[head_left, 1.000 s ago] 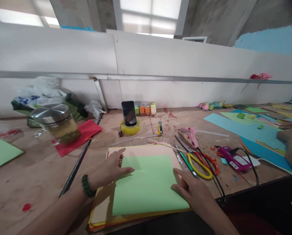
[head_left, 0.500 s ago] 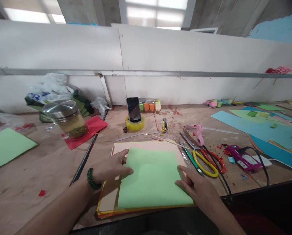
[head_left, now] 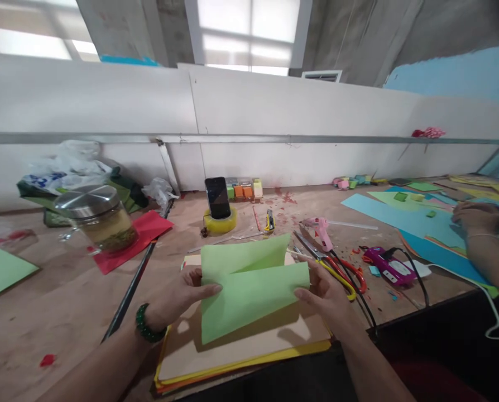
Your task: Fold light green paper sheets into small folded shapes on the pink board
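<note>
A folded sheet of light green paper [head_left: 249, 296] is raised and tilted over a stack of coloured paper [head_left: 241, 357], whose top sheet is pale peach. My left hand [head_left: 186, 296] pinches its left edge, thumb on the front and fingers behind. At the right edge, my right hand [head_left: 322, 293] grips the sheet the same way. The two layers gape apart along the top, the rear one standing higher. A green bead bracelet [head_left: 149, 324] circles my left wrist.
Right of the stack lie scissors [head_left: 344, 273], a pink glue gun [head_left: 322, 231] and a purple power strip [head_left: 389, 265]. A phone [head_left: 218, 198] leans on a tape roll [head_left: 220, 223]. A glass mug [head_left: 101, 223] stands left. Another person's hands [head_left: 479, 223] are at far right.
Both hands have lifted the green paper off the stack and tilted it, and its layers have parted. Another person's hands have come into view at the right. The view has shifted.
</note>
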